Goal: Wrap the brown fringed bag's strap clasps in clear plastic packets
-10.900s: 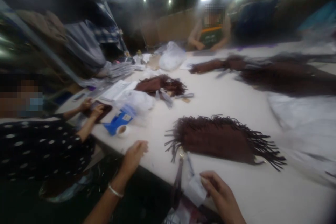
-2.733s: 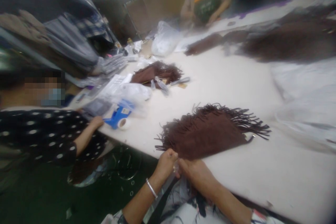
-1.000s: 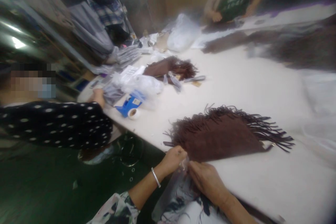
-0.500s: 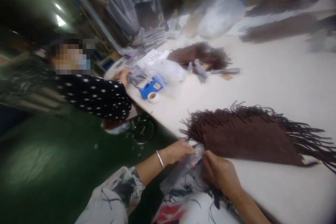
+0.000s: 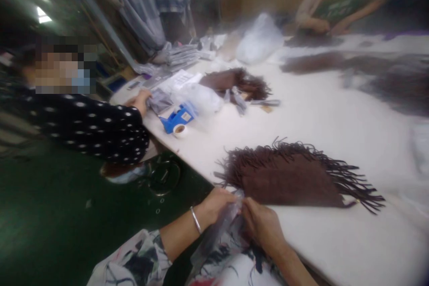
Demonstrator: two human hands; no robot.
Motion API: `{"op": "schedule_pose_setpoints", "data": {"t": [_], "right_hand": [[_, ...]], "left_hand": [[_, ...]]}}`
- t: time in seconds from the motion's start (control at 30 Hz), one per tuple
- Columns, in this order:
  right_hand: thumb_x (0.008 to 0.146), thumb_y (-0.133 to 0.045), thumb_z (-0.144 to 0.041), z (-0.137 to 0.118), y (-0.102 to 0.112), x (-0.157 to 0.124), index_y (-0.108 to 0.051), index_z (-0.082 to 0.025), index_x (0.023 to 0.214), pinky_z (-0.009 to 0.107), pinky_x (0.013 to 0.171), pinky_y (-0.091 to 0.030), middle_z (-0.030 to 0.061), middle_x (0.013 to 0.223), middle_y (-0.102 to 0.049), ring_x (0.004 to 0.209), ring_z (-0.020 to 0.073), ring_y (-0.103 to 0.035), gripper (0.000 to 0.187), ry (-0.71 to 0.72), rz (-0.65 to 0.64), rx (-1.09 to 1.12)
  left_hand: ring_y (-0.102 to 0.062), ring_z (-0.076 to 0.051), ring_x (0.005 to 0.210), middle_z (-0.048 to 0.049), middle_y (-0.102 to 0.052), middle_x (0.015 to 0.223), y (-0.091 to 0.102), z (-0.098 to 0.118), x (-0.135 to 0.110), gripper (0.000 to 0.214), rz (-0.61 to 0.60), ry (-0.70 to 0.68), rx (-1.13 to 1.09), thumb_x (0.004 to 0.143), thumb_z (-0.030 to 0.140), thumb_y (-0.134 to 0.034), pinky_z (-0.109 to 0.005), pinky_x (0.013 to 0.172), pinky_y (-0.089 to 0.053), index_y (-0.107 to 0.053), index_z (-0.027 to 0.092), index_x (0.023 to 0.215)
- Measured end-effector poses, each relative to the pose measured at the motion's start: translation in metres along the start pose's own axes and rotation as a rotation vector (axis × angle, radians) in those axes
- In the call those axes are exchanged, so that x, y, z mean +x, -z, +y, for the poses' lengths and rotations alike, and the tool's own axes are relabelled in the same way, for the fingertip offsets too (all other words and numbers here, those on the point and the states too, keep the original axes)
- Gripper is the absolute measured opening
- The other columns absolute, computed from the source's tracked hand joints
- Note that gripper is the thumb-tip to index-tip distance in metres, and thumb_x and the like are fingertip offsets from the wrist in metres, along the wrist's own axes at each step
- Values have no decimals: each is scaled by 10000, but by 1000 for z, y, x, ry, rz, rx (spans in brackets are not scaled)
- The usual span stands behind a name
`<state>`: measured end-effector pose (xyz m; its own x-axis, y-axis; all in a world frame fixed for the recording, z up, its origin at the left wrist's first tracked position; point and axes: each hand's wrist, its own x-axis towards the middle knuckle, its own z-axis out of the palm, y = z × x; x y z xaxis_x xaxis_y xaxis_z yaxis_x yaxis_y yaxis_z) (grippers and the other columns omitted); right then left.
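A brown fringed suede piece (image 5: pixel 295 174) lies flat on the white table (image 5: pixel 321 116) near its front edge. My left hand (image 5: pixel 216 203), with a silver bangle on the wrist, and my right hand (image 5: pixel 261 225) meet at the table edge below the piece's near corner. Both are closed, pinching a thin clear plastic wrap (image 5: pixel 228 223) that hangs down over my lap. What the wrap covers is blurred.
A person in a black dotted top (image 5: pixel 87 123) sits at the left, a hand on papers by a blue tape dispenser (image 5: pixel 176 118). Another brown fringed piece (image 5: pixel 237 81) and clear bags (image 5: pixel 259 42) lie farther back. A second person (image 5: pixel 338 6) stands at the far side.
Over the last ten seconds my hands came together at the near corner of the fringed piece and took hold of the plastic wrap. The view has swung slightly right since half a second ago.
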<state>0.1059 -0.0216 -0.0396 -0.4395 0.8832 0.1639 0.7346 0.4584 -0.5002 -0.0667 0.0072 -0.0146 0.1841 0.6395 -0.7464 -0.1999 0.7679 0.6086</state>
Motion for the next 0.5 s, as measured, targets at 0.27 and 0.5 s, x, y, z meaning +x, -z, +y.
{"op": "schedule_pose_setpoints", "data": {"t": [0.27, 0.5], "right_hand": [[967, -345, -184, -8, 7, -4, -508, -209, 949, 268, 543, -339, -4, 683, -629, 592, 166, -614, 166, -27, 14, 14], [977, -336, -177, -19, 21, -14, -540, -225, 1023, 271, 675, -446, 51, 881, -627, 770, 183, -625, 214, -17, 56, 74]], "left_hand": [[-492, -110, 381, -41, -605, 464, -1, -10, 3, 187, 62, -117, 172, 581, 276, -718, -215, 387, -327, -620, 118, 562], [-481, -105, 396, -54, -625, 499, 11, -10, -7, 160, 50, -147, 252, 616, 261, -674, -218, 400, -291, -643, 109, 578]]}}
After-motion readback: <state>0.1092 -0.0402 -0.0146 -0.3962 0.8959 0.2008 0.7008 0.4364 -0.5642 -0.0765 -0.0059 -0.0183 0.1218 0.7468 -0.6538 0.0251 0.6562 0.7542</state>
